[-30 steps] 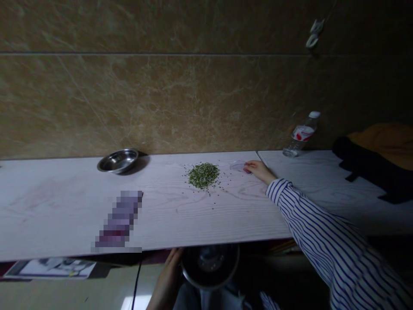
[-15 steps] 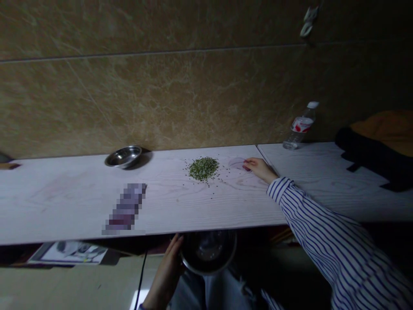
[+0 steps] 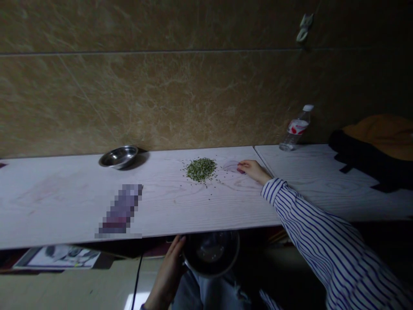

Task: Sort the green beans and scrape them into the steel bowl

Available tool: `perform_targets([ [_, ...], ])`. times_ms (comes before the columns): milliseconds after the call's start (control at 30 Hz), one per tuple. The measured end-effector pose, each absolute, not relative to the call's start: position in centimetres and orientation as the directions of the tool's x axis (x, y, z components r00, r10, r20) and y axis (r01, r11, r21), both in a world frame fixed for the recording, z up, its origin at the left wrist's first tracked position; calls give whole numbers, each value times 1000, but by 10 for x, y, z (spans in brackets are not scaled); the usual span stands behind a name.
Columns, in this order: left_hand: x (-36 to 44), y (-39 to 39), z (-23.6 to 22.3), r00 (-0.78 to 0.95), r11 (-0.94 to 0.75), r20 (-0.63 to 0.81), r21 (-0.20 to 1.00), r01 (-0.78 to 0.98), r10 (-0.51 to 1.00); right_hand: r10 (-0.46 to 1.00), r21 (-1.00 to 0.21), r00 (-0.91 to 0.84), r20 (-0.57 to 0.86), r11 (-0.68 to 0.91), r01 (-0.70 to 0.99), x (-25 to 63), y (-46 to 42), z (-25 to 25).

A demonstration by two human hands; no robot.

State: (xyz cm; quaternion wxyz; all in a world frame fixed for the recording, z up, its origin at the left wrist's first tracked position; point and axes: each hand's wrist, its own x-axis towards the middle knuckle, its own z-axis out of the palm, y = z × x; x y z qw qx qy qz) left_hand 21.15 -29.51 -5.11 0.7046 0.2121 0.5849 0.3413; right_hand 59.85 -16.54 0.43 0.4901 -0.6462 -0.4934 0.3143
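A heap of small green beans (image 3: 201, 169), likely mung beans, lies on the pale wooden table, with loose ones scattered around it. Just right of the heap, my right hand (image 3: 253, 169) pinches a thin, clear, rounded plastic piece (image 3: 230, 166) low over the tabletop; its exact kind is unclear. Below the table's front edge, my left hand (image 3: 174, 262) grips the left rim of a metal bowl (image 3: 211, 254) above my lap. The bowl's far side is hidden under the table edge, and its interior is dark.
A second, shallow metal bowl (image 3: 118, 157) rests near the wall. A blurred-out flat object (image 3: 120, 210) lies at the front left. Toward the right stand a plastic water bottle (image 3: 294, 130) and a dark and orange cloth item (image 3: 377, 146). Printed papers (image 3: 58, 257) sit on a shelf underneath.
My right hand has shifted slightly left with the clear plastic piece, nearer the beans. The bowl in my left hand has moved a little right relative to the table. The view has turned slightly.
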Motion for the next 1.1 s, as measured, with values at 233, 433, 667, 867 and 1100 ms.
perform_targets([
  [233,216,-296,-43,106,675,-675,688,-266,730,964,-944,260,57,-33,329,592,-178,4],
  [433,218,-298,-39,111,681,-677,692,-239,727,967,-945,245,65,-19,325,585,-184,2],
  [667,217,-298,-36,115,674,-668,703,-225,735,962,-942,259,86,-6,334,582,-185,3],
  [867,217,-298,-30,114,682,-676,699,-216,728,966,-942,248,74,-14,336,576,-194,2],
  [1100,215,-300,-31,112,678,-671,705,-208,733,971,-944,228,70,-9,331,570,-199,2],
])
